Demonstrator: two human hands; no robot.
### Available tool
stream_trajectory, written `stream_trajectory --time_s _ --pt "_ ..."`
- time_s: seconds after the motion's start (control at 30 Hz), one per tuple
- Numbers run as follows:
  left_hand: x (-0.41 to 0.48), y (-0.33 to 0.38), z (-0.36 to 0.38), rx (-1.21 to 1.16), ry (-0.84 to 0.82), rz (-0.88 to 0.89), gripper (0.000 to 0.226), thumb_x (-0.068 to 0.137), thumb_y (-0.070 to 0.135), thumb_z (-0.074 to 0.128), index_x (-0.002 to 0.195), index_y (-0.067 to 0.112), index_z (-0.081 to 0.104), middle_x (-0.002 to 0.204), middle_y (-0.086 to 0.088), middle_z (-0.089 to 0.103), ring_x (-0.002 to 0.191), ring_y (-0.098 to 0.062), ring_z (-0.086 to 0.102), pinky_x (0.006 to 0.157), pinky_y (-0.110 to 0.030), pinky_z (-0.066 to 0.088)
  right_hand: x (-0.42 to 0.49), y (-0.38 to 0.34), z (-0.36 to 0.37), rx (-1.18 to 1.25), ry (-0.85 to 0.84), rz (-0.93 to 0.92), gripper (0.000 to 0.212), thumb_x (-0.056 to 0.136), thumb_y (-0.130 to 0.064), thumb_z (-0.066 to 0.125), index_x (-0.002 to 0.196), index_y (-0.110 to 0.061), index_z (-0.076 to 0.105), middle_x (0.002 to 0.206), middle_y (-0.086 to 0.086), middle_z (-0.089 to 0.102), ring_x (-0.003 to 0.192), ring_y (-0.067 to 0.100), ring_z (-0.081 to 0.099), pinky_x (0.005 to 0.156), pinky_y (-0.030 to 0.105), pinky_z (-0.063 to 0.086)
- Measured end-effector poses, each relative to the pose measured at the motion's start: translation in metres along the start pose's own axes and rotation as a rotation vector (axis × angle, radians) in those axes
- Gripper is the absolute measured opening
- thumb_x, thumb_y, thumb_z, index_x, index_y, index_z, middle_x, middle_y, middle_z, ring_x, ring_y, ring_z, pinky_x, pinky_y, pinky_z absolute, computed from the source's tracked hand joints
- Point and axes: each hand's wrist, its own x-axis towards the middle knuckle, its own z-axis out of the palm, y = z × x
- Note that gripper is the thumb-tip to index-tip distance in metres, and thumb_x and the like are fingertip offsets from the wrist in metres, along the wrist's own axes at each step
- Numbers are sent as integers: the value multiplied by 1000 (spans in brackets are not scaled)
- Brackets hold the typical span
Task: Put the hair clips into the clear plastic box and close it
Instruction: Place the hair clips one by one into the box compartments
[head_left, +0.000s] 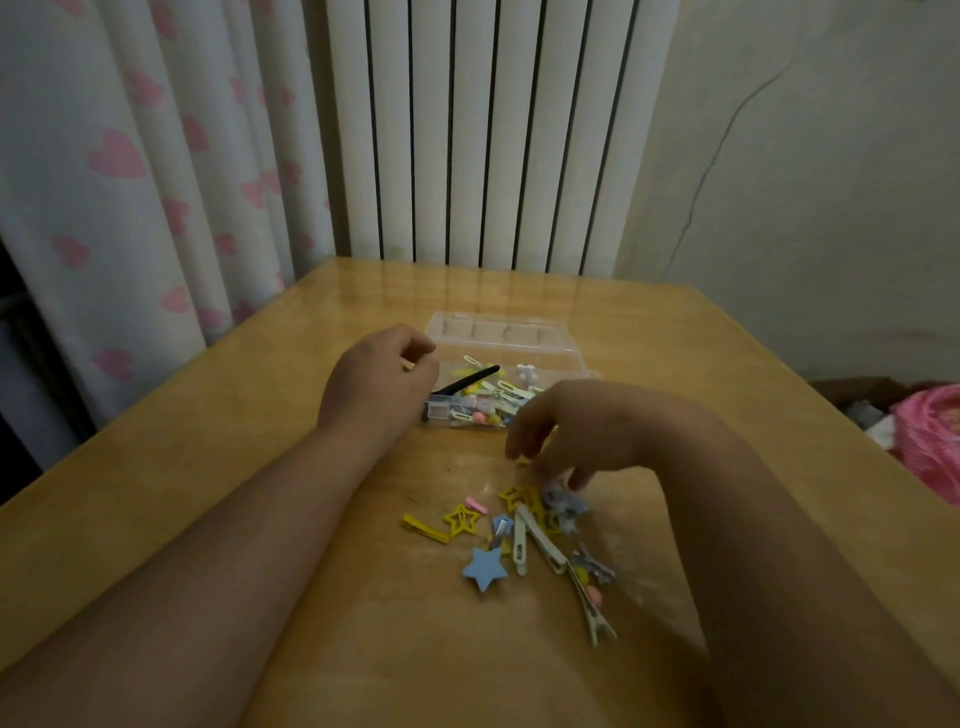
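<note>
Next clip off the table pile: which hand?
Right. The right hand hangs fingers-down at the loose clips, fingertips at the pile's far edge. The left hand sits curled beside the clear box's left end, away from the pile.

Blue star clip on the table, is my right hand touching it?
Apart. The head view shows the right hand at the far end of the pile, the blue star clip at its near end, other clips between.
</note>
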Motion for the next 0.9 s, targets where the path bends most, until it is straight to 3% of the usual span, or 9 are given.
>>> stream_trajectory --time_s 0.07,0.17,0.27,0.4,0.6,0.77,0.9 --pt "-8 14 -4 -93 -46 163 12 88 28 58 88 21 68 81 7 64 74 -11 57 61 -28 46 -1 8 -7 73 132 -21 16 89 -12 65 104 -17 69 98 3 68 78 15 68 67 28 60" --pt "-25 36 -3 -116 -293 456 16 81 33 59 81 23 71 76 9 66 71 -6 58 63 -30 48 1 18 -12 206 342 -17 9 92 -10 59 95 -11 67 89 11 70 69 17 68 60 28 59" --pt "-44 53 5 -61 -498 702 22 82 37 60 89 24 76 86 11 72 82 -1 62 73 -29 51 5 23 -12 284 453 -24 13 92 -5 54 94 -8 66 85 15 69 62 18 63 56 30 58" --pt "-61 70 14 -39 -656 899 27 83 39 62 103 25 74 104 12 72 103 -2 61 87 -32 50 9 27 -10 307 425 -24 15 92 -3 52 93 -9 67 84 14 69 64 20 63 59 33 58" --pt "-73 74 21 8 -848 1032 46 76 58 65 113 31 70 125 15 63 130 -7 46 102 -40 40 12 27 -9 321 467 -24 17 91 -3 51 95 -9 67 87 12 69 63 16 62 57 29 57" --pt "-75 66 36 -9 -903 1058 27 87 43 60 106 31 73 121 13 66 123 -8 51 97 -40 44 13 26 -7 306 475 -47 16 92 -7 52 94 -11 68 86 10 70 63 15 61 58 30 57" --pt "-73 60 38 0 -827 982 25 88 35 58 106 26 74 114 8 70 114 -6 57 90 -39 49 14 24 -7 299 478 -59 15 93 -8 53 94 -11 68 84 8 69 62 14 60 58 29 56"
